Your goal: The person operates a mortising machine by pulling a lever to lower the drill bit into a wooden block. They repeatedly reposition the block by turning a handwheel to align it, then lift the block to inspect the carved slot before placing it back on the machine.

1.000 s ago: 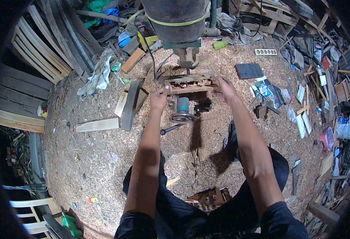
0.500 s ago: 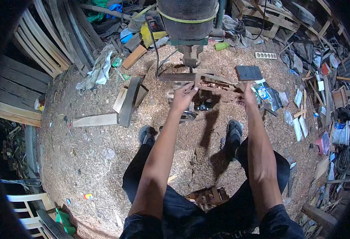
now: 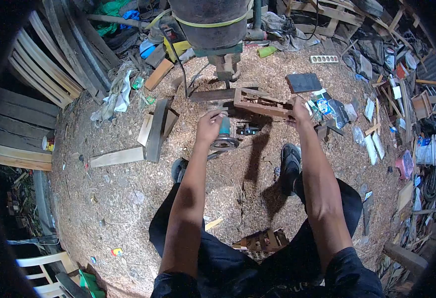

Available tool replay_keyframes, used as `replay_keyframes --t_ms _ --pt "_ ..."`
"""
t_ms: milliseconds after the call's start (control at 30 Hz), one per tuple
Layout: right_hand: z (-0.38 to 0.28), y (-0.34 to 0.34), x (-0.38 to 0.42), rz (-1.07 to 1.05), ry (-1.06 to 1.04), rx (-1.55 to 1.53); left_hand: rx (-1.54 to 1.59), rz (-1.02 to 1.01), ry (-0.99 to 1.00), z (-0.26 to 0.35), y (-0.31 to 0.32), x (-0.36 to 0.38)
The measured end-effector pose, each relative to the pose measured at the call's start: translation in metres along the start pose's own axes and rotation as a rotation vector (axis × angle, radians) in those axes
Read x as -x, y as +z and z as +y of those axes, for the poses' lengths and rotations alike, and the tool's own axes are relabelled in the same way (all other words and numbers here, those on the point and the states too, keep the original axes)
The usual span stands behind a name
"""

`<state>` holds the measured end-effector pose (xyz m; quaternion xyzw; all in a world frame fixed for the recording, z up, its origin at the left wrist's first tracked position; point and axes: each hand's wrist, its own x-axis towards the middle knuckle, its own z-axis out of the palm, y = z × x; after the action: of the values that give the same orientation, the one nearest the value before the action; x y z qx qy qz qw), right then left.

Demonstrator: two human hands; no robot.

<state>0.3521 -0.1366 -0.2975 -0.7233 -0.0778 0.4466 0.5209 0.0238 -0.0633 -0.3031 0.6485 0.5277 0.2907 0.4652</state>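
A brown wooden piece [image 3: 262, 107] with slots cut along it is gripped at its right end by my right hand [image 3: 300, 111]. The piece's left end is unsupported by my left hand [image 3: 209, 128], which is away from it with loosely bent fingers. Beside my left hand is a teal angle grinder [image 3: 224, 126] with a round disc [image 3: 224, 144], standing over the shavings; whether my fingers touch it is hard to see. Just behind the wooden piece, a dark beam [image 3: 215, 94] lies below the chuck [image 3: 226, 72] of a drilling machine [image 3: 210, 25].
Wood shavings [image 3: 143, 213] cover the ground. Boards [image 3: 156, 130] lie to the left, and a dark block [image 3: 303, 83] lies to the right, near a power strip [image 3: 324, 59]. Long planks [image 3: 49, 64] lean at the far left. My feet [image 3: 290, 161] stand either side of the grinder.
My left hand has let go of the wooden piece and moved left and down beside the grinder. My right hand still holds the piece, whose left end has shifted slightly left. The view has turned a little.
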Motion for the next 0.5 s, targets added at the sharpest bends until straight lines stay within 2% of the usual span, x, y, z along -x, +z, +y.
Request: replay_keyframes --t_ms 33,133,233,300,400,500 --pt "-0.001 0.001 -0.001 0.029 0.023 0.053 -0.037 -0.010 -0.029 0.005 -0.002 0.002" --pt "-0.004 0.005 -0.005 0.009 -0.052 0.084 -0.193 0.052 0.093 0.015 0.001 0.004" --pt "-0.002 0.016 -0.008 -0.054 -0.128 0.204 -0.154 -0.047 0.056 0.025 0.005 -0.003" --pt "0.013 0.023 -0.032 -0.081 -0.187 0.211 -0.177 -0.047 0.066 0.036 0.009 -0.005" --pt "0.006 0.040 -0.017 -0.130 -0.201 0.260 -0.197 -0.029 0.040 0.039 0.013 -0.006" --pt "0.009 0.061 -0.019 -0.143 -0.170 0.370 -0.108 -0.017 0.029 0.009 0.011 -0.020"
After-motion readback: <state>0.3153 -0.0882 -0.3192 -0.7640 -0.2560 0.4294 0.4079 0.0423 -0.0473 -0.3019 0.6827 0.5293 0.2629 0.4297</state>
